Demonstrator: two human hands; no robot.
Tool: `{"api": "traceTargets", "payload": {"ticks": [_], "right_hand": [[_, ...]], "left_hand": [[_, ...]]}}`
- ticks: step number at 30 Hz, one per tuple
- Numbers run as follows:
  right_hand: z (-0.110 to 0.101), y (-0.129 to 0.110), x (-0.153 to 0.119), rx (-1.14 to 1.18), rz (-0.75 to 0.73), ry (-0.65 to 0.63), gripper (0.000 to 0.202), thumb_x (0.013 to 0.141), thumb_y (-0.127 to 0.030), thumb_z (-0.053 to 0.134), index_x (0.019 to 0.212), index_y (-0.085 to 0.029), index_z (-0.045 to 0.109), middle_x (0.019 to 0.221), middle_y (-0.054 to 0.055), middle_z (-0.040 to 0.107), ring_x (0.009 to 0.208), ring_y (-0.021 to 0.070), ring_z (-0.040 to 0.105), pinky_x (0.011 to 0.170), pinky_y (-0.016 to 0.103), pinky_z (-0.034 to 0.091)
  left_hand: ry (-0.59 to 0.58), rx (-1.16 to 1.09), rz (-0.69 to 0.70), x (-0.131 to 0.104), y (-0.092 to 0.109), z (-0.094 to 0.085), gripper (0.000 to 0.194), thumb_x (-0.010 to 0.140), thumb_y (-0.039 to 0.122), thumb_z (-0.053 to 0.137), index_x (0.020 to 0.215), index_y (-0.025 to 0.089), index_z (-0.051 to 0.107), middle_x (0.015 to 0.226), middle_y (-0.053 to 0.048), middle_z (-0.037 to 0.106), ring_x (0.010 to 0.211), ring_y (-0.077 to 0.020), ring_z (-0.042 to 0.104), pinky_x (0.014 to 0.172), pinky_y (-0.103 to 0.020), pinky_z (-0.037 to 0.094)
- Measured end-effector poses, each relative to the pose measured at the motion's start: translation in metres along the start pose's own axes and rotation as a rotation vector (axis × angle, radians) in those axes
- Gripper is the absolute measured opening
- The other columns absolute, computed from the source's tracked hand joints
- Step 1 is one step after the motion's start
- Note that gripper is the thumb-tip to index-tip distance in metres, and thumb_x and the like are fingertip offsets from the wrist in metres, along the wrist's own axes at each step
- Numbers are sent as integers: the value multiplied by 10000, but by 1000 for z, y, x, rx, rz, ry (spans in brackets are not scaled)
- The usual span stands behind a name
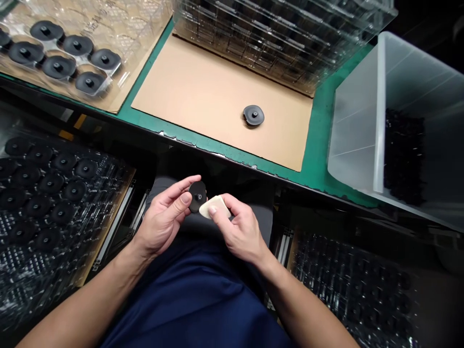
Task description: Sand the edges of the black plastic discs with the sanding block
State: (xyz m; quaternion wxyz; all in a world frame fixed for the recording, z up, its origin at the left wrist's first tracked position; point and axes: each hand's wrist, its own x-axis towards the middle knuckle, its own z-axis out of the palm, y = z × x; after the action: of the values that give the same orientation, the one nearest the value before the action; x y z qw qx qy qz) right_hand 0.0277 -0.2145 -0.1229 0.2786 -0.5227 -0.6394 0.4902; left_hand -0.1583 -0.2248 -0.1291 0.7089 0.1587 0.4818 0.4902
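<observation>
Head view, your left hand: your left hand [165, 217] is grasping a black disc [197, 195] between thumb and fingers, the grip clenched on its edge, the small hub in its middle facing up toward you.
Head view, your right hand: your right hand [241, 229] is pinching a pale pad [214, 206], the grip closed on it with the thumb lying on top; the pad is touching the right edge of the black disc.
Head view, where the disc is: you are holding it over your lap, below the near edge of the worktop [319, 159], above the dark blue cloth [195, 290] of your clothing.
Head view, on the worktop: a second disc [253, 115] is lying alone on a cardboard sheet [203, 92], well apart from your hands.
Head view, far left: a clear tray [119, 29] is sitting on the worktop with several more black discs in its pockets.
Head view, far middle: a stack of clear trays [282, 34] is standing behind the cardboard sheet.
Head view, right: a pale plastic bin [357, 125] is resting on the worktop, with dark small parts [404, 154] piled inside; you cannot tell what they are.
Head view, lower left: a tray of discs [50, 183] is sitting beside your left arm, below the worktop.
Head view, lower right: dark trays [355, 285] are lying beside your right arm; their contents are too dim to tell.
</observation>
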Motion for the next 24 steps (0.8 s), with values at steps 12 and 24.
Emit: {"api": "traceTargets", "payload": {"ticks": [12,24], "right_hand": [[-13,3,9,-411,-565,2,208,1080,-255,535,1125,-212,732,1035,76,719,900,217,594,820,403,428],[-3,1,7,-76,-135,26,213,1013,-299,574,834,-191,618,763,2,539,673,145,463,636,304,368]], "left_hand": [[-217,-155,-386,4,-13,-13,355,908,473,809,1037,143,818,998,-132,764,815,-218,721,713,-321,650],[-18,-100,-12,0,-7,-8,433,820,295,914,1236,292,793,1199,-67,754,1110,-187,709,969,-247,595]]}}
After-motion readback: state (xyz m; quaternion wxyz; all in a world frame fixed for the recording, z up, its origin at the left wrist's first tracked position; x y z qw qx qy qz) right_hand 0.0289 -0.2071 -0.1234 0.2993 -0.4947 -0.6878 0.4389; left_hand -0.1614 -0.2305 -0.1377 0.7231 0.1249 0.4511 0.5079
